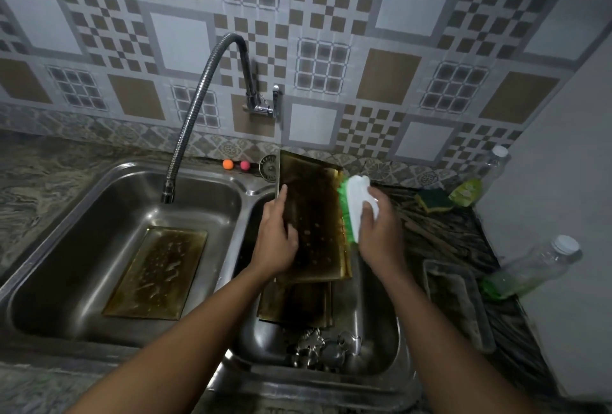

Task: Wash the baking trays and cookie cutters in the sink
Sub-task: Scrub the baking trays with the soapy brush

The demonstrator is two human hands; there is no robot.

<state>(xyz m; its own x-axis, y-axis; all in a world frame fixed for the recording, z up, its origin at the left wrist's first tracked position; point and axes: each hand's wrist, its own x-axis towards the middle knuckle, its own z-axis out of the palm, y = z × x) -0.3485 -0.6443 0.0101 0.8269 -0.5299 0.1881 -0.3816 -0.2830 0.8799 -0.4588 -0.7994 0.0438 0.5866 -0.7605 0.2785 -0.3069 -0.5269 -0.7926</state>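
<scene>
Baking tray [314, 215], dark w/ brown grease and water drops, stands tilted on its short end over the R basin of the sink [82, 248], top edge leaning toward the tiled wall. L hand [276, 238] grips its left long edge, fingers curled round onto the face, index finger stretched up along the rim. R hand [381, 228] holds a scrub brush [356, 205], fingers wrapped close together over the white back; green bristles press against the tray's right edge. Second tray [159, 271] lies flat and wet on the floor of the L basin. Third tray [294, 304] lies in the R basin under the held one, w/ metal cookie cutters [318, 347] piled just in front, nearest the person. Flexible tap hose [198, 99] arcs from the wall down into the L basin. On the counter at right: green-yellow sponge [433, 200], grey tray [457, 297], and a clear bottle [530, 268] w/ green liquid, tipped over.
</scene>
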